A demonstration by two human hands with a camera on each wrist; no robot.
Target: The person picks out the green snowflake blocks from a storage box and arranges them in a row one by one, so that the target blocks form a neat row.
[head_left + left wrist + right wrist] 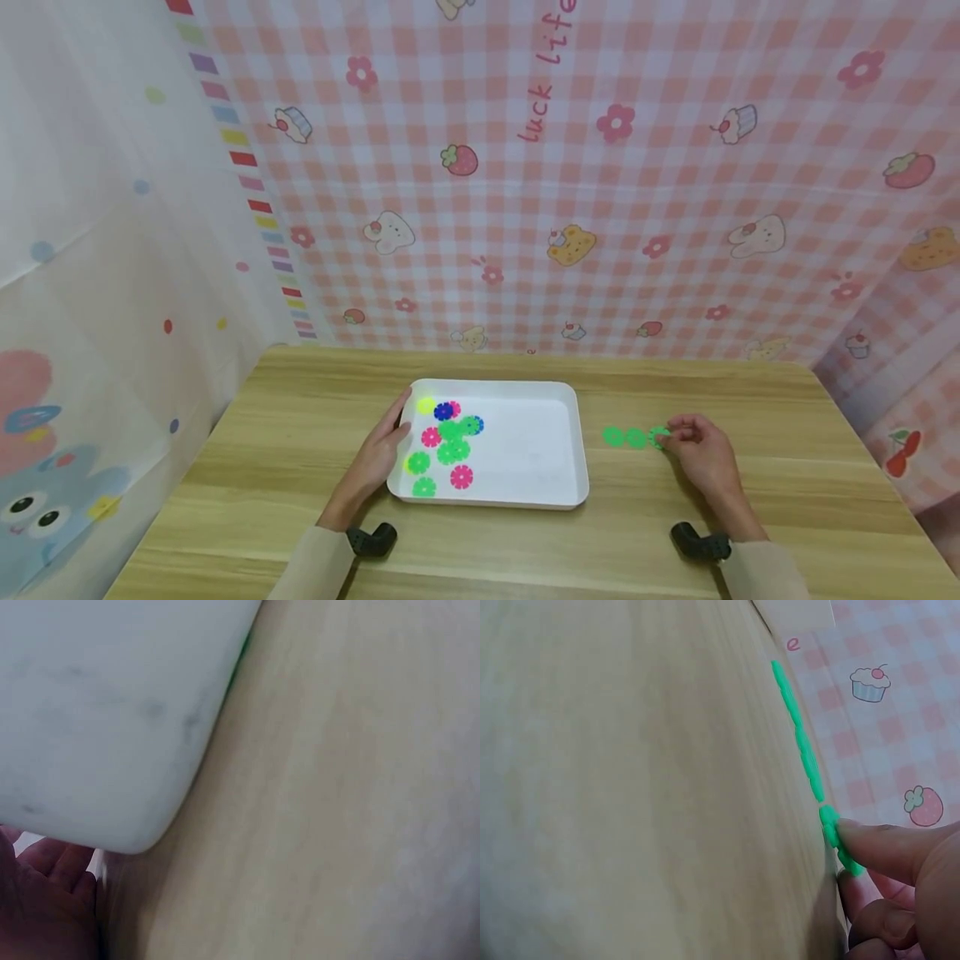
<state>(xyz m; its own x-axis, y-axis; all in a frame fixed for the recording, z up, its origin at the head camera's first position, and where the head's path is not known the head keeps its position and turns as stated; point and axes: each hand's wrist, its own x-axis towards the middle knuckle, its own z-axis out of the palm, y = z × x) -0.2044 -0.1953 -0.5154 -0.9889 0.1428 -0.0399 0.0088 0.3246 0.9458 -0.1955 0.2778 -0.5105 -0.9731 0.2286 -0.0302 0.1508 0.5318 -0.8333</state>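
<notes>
While pinching green disc betw. nearly closed thumb & fingers of R hand, w/ 2 other green discs just L of fingertips, touches white tray w/ L hand, can't tell if gripping.

Pink-white check cloth fills upper centre to right; flower, cupcake, strawberry prints, "luck life" text at top. Coloured-block strip down its left side. White cloth at left, dotted, blue cartoon lower left. Light wood-grain counter across bottom. Soft light.
</notes>
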